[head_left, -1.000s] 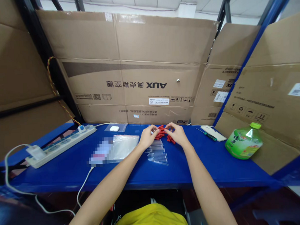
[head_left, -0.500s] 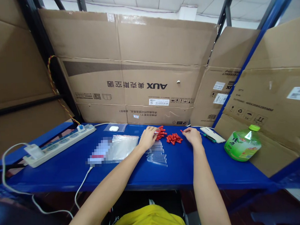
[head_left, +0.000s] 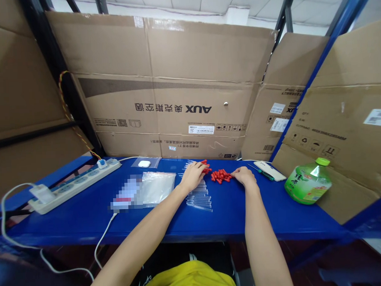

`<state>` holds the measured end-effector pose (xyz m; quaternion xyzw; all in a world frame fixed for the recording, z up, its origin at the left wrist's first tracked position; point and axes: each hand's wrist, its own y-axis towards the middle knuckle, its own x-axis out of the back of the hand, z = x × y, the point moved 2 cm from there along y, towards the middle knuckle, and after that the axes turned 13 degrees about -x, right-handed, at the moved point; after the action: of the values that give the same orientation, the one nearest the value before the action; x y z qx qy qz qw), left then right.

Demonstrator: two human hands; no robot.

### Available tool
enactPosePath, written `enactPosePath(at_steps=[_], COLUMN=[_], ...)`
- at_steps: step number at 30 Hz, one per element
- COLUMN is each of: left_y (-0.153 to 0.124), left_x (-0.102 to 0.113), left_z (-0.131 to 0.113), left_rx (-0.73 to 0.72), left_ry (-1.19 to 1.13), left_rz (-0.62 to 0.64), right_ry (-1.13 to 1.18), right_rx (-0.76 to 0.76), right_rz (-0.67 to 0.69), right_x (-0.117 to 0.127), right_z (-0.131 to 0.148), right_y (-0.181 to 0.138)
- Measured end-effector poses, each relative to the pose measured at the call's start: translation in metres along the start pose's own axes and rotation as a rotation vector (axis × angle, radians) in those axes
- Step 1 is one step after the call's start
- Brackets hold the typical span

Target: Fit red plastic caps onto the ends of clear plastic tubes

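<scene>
My left hand (head_left: pixel 194 175) reaches over the back of a fan of clear thin tubes (head_left: pixel 199 197), its curled fingertips at a small heap of red pieces (head_left: pixel 206 166). What lies between those fingers is hidden. Just to the right is a second, fuller pile of small red capsule-like pieces (head_left: pixel 221 176). At its right edge, my right hand (head_left: pixel 246 177) pinches with thumb and forefinger, the tips meeting one red piece. More clear tubes show behind my left hand.
Left of the tubes lie clear plastic bags (head_left: pixel 158 188) and a blurred-out phone-like item (head_left: pixel 127 193) with a cable. A power strip (head_left: pixel 76 185) lies far left. On the right are a green-handled screwdriver (head_left: pixel 265 174), a pale flat object (head_left: pixel 271 170) and a green bottle (head_left: pixel 308 182). Cardboard (head_left: pixel 171 52) walls the back.
My left hand has moved slightly right, onto the left red heap, uncovering tubes behind it. My right hand has lowered its red piece to the edge of the right pile.
</scene>
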<state>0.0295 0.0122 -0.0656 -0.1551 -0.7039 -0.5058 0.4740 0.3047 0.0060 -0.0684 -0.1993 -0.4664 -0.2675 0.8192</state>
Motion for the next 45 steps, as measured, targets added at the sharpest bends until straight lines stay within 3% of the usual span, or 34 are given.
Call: enactPosePath(at_steps=[6,10,18,22,25,28,30,33,37,42,45], left_y=[0.001,0.003,0.006,0.008,0.005,-0.001,-0.003,-0.004,-0.004,-0.005,-0.006], left_x=[-0.001,0.001,0.005,0.028,0.048,0.059,0.06,0.056,0.052,0.046,0.039], left_z=[0.001,-0.003,-0.011,-0.014,-0.016,-0.02,-0.023,-0.028,-0.032,-0.032,-0.031], left_rx=[0.027,-0.009,-0.012,0.015,0.058,0.135,0.158,0.122,0.08,0.087,0.101], left_ry=[0.08,0.094,0.142,0.113,0.055,-0.034,-0.139,-0.294,-0.382,-0.444,-0.523], left_rz=[0.024,0.018,0.06,-0.099,-0.308,-0.501,-0.553,-0.513,-0.457,-0.327,-0.228], right_ry=[0.037,0.09,0.111,0.242,0.379,0.484,0.569,0.694,0.776,0.896,0.881], right_rx=[-0.026,0.053,0.161,0.349,0.566,0.723,0.769,0.726,0.596,0.501,0.529], right_rz=[-0.11,-0.194,-0.199,-0.198,-0.137,-0.02,0.133,0.277,0.243,0.321,0.221], right_x=[0.001,-0.001,0.002,0.005,0.003,-0.004,-0.012,-0.024,-0.034,-0.035,-0.03], right_z=[0.003,0.011,0.032,0.049,0.063,0.075,0.081,0.087,0.09,0.089,0.088], right_y=[-0.003,-0.011,-0.035,-0.051,-0.068,-0.086,-0.094,-0.098,-0.092,-0.088,-0.09])
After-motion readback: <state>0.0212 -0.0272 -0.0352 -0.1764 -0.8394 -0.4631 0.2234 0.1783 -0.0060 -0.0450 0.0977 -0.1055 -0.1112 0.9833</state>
